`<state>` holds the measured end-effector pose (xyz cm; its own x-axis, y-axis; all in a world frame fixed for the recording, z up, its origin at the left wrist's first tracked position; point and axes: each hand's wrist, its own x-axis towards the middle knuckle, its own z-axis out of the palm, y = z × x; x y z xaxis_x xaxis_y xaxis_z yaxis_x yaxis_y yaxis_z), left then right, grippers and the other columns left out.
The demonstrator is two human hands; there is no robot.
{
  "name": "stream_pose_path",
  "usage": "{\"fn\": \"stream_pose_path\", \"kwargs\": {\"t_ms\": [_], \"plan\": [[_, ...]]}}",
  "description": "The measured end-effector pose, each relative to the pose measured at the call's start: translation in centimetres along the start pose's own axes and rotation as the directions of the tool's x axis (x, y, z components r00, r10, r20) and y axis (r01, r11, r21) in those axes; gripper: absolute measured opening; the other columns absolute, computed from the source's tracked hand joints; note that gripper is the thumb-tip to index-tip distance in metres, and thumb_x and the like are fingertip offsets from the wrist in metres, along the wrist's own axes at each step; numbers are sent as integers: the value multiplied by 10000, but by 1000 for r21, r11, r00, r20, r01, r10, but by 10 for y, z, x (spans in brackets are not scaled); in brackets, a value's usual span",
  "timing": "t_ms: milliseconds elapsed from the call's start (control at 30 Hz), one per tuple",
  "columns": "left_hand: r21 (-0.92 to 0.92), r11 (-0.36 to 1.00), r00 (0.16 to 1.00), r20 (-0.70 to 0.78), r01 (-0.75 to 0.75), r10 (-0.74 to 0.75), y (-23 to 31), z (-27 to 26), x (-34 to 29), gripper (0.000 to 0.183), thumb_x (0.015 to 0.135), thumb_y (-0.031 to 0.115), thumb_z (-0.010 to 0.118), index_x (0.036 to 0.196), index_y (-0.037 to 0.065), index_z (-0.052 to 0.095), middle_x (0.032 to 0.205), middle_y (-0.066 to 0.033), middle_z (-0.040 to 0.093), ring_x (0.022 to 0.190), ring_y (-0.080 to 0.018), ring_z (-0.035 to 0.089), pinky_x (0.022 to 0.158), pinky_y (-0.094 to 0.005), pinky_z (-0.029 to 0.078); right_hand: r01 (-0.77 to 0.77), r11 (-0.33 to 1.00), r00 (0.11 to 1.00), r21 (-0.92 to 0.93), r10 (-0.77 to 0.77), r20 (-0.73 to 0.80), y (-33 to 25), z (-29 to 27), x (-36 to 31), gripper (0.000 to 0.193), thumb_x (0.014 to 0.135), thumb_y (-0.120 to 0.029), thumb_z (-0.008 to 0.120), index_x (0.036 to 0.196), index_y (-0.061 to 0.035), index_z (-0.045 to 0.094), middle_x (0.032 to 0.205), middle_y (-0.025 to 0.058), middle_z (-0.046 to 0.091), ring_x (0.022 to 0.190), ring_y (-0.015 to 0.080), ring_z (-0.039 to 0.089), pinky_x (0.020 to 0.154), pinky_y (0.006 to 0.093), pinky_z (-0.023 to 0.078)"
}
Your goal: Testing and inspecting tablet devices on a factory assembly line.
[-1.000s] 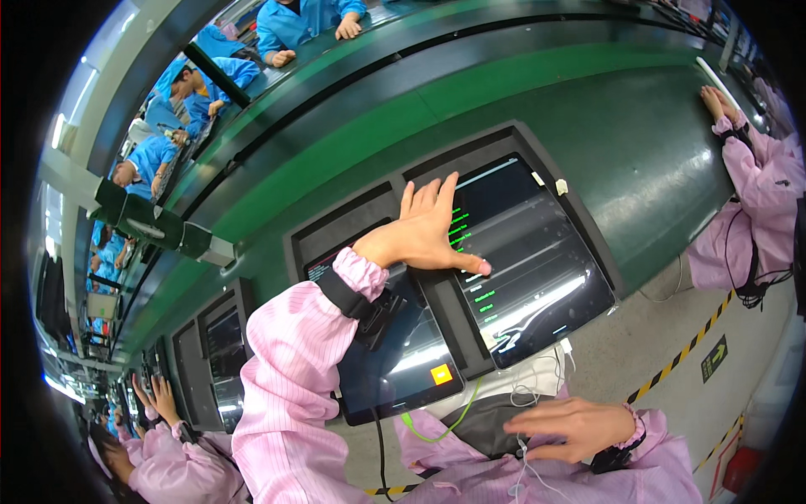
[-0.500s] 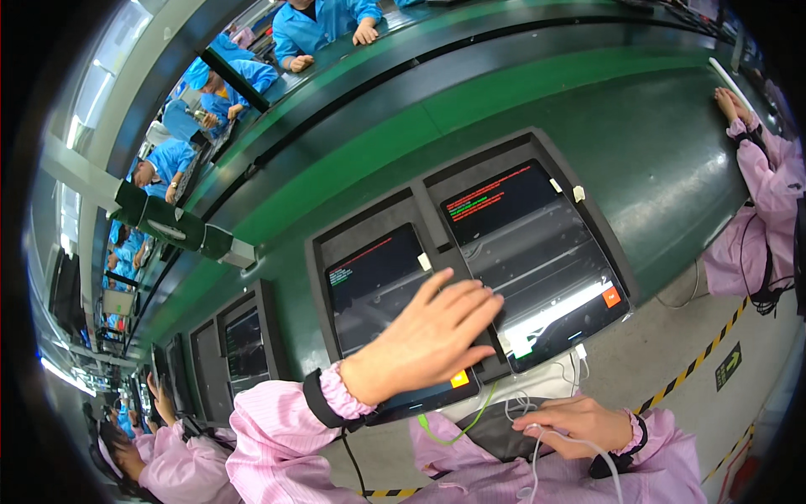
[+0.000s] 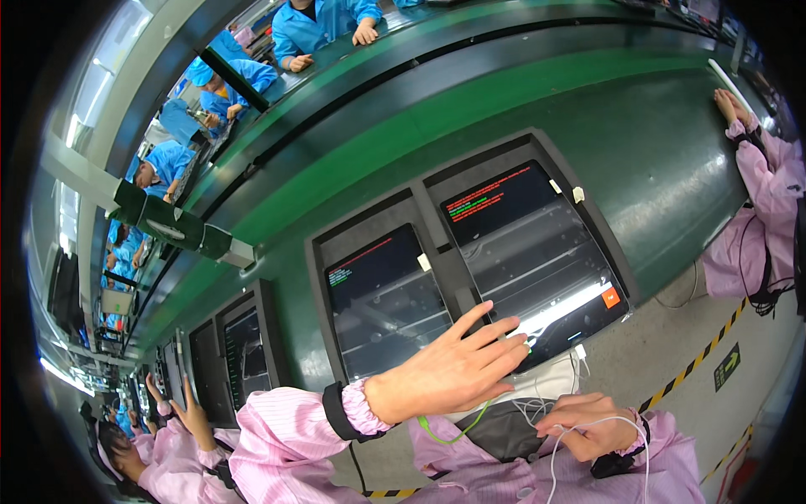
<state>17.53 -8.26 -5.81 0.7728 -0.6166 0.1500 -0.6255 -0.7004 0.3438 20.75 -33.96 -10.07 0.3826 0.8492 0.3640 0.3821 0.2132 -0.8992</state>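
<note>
My left hand reaches across with its fingers apart. Its fingertips are at the lower left corner of the right tablet, partly covering a green patch on the screen. Whether they touch the glass I cannot tell. This tablet shows red and green text lines and an orange square. Beside it, a second tablet has its lower part hidden behind my left hand and wrist. Both lie in a dark two-bay tray. Low at the right, my right hand is closed on a thin white cable.
A white plug sits by the right tablet's near edge. A green cable hangs near my left wrist. Another tray with a tablet stands further left. Co-workers in pink sit on both sides; people in blue work across the green bench.
My left hand has moved right and nearer to me, from between the tablets to the right tablet's lower left corner. My right hand has shifted slightly right with the white cable.
</note>
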Motion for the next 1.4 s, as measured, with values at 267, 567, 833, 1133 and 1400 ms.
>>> {"fn": "stream_pose_path", "kwargs": {"t_ms": [267,567,833,1133,1400], "plan": [[-15,1000,1000,-15,-19,19,2,1,2,417,814,249,720,1117,3,571,1179,-118,593,1230,-296,503,1059,-539,345,-10,1000,1000,-2,10,-23,3,-5,-6,316,709,148,591,1009,55,624,776,119,682,661,226,658,582,299,538],[-59,998,999,38,-13,15,4,-1,3,435,816,290,721,1112,11,566,1161,-116,596,1236,-297,499,1077,-547,319,-70,995,993,-71,62,-104,2,-4,-7,354,738,81,628,1090,48,631,788,119,689,643,200,655,593,285,535],[-3,982,980,-71,187,-187,-26,-24,-2,580,759,330,784,1176,1,552,1189,-124,606,1221,-311,513,1089,-524,310,-346,938,594,-1,218,-774,20,-5,-29,76,861,-10,573,883,48,618,697,113,676,606,128,636,549,231,479],[-24,978,978,33,209,-208,-41,-9,5,553,772,339,770,1154,3,553,1164,-139,610,1235,-323,493,1102,-531,287,-484,869,526,98,379,-761,36,-5,-31,104,857,-47,640,833,52,623,687,101,670,618,123,623,600,245,485],[42,977,975,-81,208,-205,-40,-22,0,554,753,367,781,1110,6,559,1162,-143,594,1218,-319,506,1087,-518,314,-525,851,669,-27,393,-630,41,1,-16,145,845,-102,677,826,41,675,683,107,678,601,150,627,597,270,475]]}}
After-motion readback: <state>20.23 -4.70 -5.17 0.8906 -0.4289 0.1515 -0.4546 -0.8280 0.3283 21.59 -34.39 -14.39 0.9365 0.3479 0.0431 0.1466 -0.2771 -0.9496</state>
